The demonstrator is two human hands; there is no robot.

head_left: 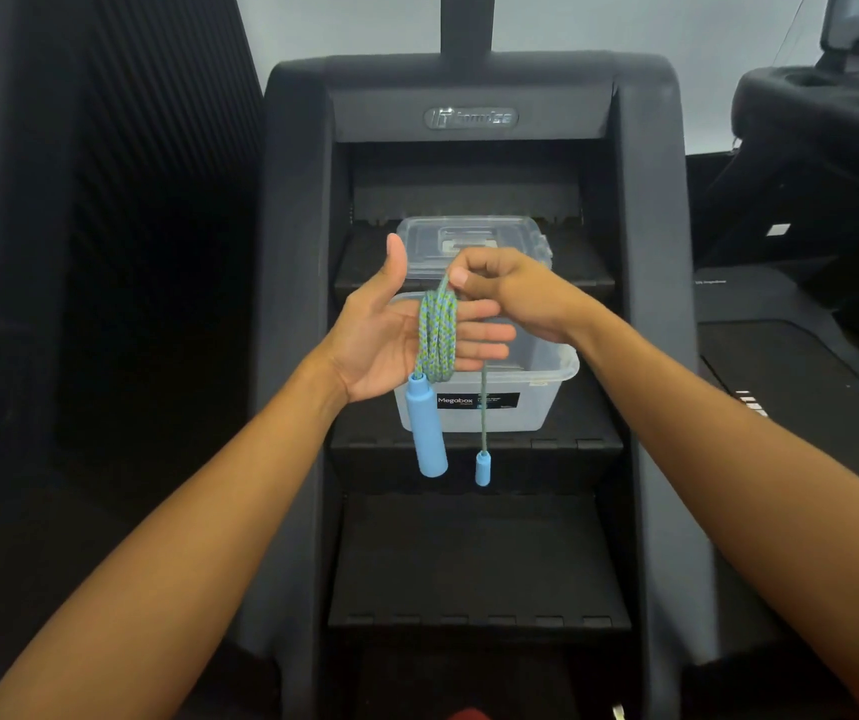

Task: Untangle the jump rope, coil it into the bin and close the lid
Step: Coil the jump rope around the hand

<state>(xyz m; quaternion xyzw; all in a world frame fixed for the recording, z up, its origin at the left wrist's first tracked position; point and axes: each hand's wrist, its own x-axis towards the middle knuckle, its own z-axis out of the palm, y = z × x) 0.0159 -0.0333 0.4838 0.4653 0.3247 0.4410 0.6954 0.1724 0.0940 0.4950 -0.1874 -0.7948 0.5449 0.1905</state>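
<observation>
**A:** Where is the jump rope right now?

**B:** I see the jump rope (436,335) wrapped in a few loops around my left hand (396,340). That hand is flat and wide, thumb sticking up, and the loops go across the fingers. My right hand (513,293) is closed in a pinch on the rope just above the loops.

**A:** What about the handles?

**B:** One big blue handle (426,428) hangs straight down below my left palm. A thin bit of rope drops from my right hand, and the second blue handle (483,467) dangles at its end. The two handles hang near each other, not touching.

**A:** What does it all feel like to look at?

**B:** The rope is woven, with blue and green specks. The handles are smooth round tubes. The bin (546,392) is see-through plastic with a black label, and it sits open just behind my hands on a dark step (469,444). The clear lid (474,241) lies on the step above it.

**A:** Is there room to move?

**B:** Dark side walls (645,304) stand close on both sides of the bin. The steps below the bin are bare.
</observation>
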